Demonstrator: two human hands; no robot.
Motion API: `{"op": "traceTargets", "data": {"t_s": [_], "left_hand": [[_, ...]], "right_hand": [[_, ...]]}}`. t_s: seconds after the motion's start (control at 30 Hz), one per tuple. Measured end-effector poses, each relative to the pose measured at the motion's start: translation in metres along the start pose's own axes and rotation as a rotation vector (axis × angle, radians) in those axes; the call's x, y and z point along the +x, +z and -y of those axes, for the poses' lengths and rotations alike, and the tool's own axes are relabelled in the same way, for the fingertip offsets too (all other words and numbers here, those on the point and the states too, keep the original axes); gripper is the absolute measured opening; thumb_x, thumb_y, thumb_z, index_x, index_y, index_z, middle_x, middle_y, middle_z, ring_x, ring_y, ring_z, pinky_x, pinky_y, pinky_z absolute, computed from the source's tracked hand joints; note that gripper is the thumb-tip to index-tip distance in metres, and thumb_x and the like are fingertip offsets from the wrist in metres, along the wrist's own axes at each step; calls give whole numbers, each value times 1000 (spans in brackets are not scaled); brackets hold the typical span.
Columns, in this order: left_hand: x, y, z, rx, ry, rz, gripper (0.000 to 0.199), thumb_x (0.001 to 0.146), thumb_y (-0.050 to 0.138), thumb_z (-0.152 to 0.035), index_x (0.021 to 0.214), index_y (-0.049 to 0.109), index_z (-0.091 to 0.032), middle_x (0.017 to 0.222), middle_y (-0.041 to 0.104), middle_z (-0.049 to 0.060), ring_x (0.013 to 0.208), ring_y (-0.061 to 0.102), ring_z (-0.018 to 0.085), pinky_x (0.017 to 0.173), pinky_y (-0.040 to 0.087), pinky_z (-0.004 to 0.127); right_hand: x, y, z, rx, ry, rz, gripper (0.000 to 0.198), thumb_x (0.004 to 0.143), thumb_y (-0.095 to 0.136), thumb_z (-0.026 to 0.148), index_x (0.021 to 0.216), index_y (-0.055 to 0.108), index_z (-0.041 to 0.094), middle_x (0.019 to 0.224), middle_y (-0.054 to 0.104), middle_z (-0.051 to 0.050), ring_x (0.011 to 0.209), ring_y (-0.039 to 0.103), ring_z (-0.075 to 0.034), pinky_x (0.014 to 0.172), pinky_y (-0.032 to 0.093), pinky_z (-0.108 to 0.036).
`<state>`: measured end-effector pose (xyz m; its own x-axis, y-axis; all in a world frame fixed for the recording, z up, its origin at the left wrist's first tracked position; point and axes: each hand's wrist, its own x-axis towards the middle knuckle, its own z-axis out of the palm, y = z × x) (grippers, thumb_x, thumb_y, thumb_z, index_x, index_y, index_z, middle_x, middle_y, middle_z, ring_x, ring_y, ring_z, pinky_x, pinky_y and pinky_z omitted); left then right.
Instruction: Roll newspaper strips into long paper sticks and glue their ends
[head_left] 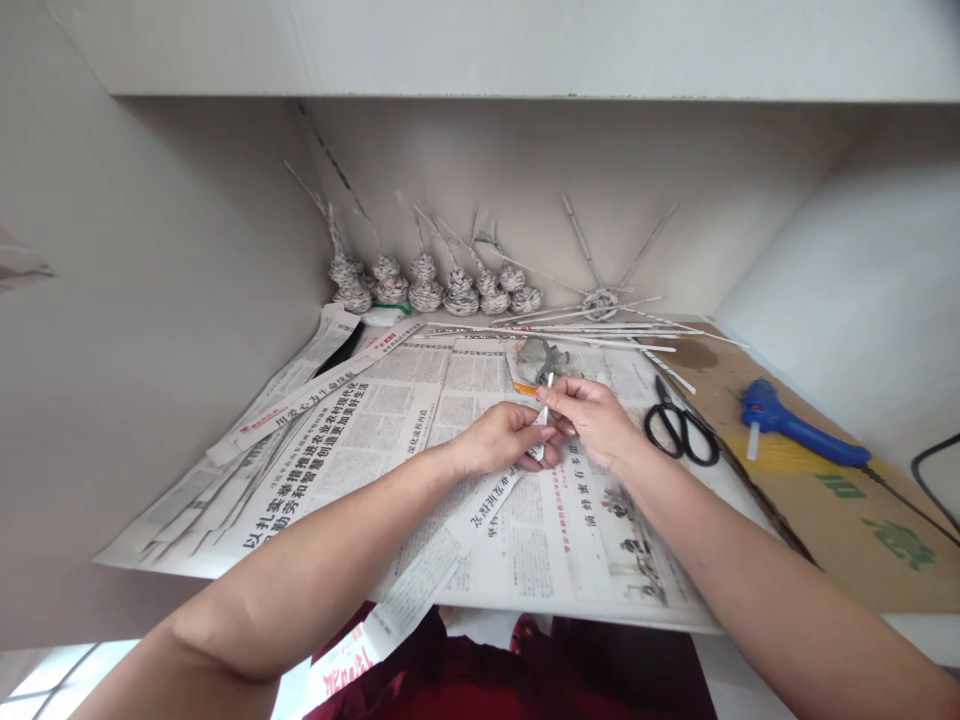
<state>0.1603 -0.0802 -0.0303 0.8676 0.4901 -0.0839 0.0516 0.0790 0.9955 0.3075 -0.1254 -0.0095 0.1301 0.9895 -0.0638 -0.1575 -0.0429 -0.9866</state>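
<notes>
My left hand [506, 437] and my right hand [592, 415] meet over the spread newspaper [360, 430]. Both pinch the upper end of a long newspaper strip [427, 570], which runs down and off the table's front edge toward my lap. A thin stick [548, 388] pokes up between the fingers of my right hand, and the strip's end looks wound around it. Just behind my hands lies a small crumpled wrapper [536, 362].
Black scissors [681, 428] lie right of my hands. A blue glue gun [799, 425] rests on brown cardboard [840, 520]. Several small woven paper pieces [435, 285] stand along the back wall beside loose rolled paper sticks [600, 335]. Walls close in left and right.
</notes>
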Motion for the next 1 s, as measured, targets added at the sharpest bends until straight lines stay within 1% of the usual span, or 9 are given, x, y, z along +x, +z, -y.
{"op": "traceTargets", "data": {"t_s": [0.07, 0.2, 0.33, 0.4, 0.57, 0.73, 0.8, 0.9, 1.0], "left_hand": [[0, 0, 0, -10, -5, 7, 44, 76, 60, -52, 87, 61, -9, 75, 62, 8, 77, 63, 17, 67, 54, 31], [-1, 0, -2, -33, -19, 1, 46, 74, 62, -53, 87, 62, -9, 76, 62, 8, 77, 63, 18, 66, 54, 31], [-2, 1, -4, -27, -49, 10, 44, 75, 62, -52, 86, 61, -9, 75, 62, 8, 75, 63, 17, 64, 53, 31], [-3, 2, -5, -37, -65, 20, 45, 75, 61, -53, 85, 61, -9, 75, 63, 8, 74, 63, 16, 65, 53, 30], [-4, 1, -6, -30, -75, 5, 48, 74, 61, -55, 84, 61, -9, 76, 63, 9, 75, 64, 18, 66, 53, 31], [-5, 2, -8, -20, -62, 15, 45, 75, 62, -53, 85, 61, -9, 76, 63, 9, 74, 63, 16, 64, 52, 29], [-5, 2, -9, -28, -65, 21, 46, 74, 62, -53, 85, 61, -8, 75, 62, 9, 74, 63, 16, 63, 52, 28], [-5, 2, -9, -46, -65, 21, 46, 74, 62, -53, 84, 62, -9, 74, 62, 9, 74, 62, 16, 63, 52, 28], [-4, 1, -8, -47, -55, 31, 45, 74, 63, -52, 85, 62, -9, 75, 63, 9, 73, 63, 16, 62, 52, 28]], "right_hand": [[1, -2, 0, -21, 2, 12, 32, 62, 78, 39, 62, 55, 17, 44, 48, 7, 32, 39, -5, 33, 25, -19], [2, -6, -1, -93, 60, 160, 29, 68, 73, 43, 73, 62, 16, 49, 55, 3, 38, 48, -8, 36, 28, -20], [3, -5, -3, -44, 21, 29, 33, 62, 78, 41, 61, 55, 17, 42, 46, 7, 33, 37, -5, 34, 23, -20], [3, -5, -2, -33, 9, -12, 34, 61, 79, 42, 61, 56, 17, 43, 45, 7, 33, 35, -4, 34, 22, -20], [5, -9, 0, -41, 53, 132, 33, 67, 74, 45, 79, 68, 15, 55, 57, 2, 42, 47, -7, 38, 28, -20], [3, -6, -1, -16, 22, 36, 30, 63, 78, 39, 62, 59, 16, 44, 49, 6, 34, 40, -5, 35, 23, -20], [2, -6, -1, -32, 35, 56, 30, 66, 76, 41, 65, 59, 17, 43, 49, 6, 33, 43, -6, 35, 25, -21], [1, -7, 0, -83, 75, 166, 30, 68, 74, 44, 74, 63, 16, 49, 57, 3, 39, 52, -9, 37, 28, -21], [1, -6, 1, -79, 64, 127, 31, 64, 77, 42, 66, 60, 16, 48, 55, 4, 37, 49, -8, 36, 27, -20]]}}
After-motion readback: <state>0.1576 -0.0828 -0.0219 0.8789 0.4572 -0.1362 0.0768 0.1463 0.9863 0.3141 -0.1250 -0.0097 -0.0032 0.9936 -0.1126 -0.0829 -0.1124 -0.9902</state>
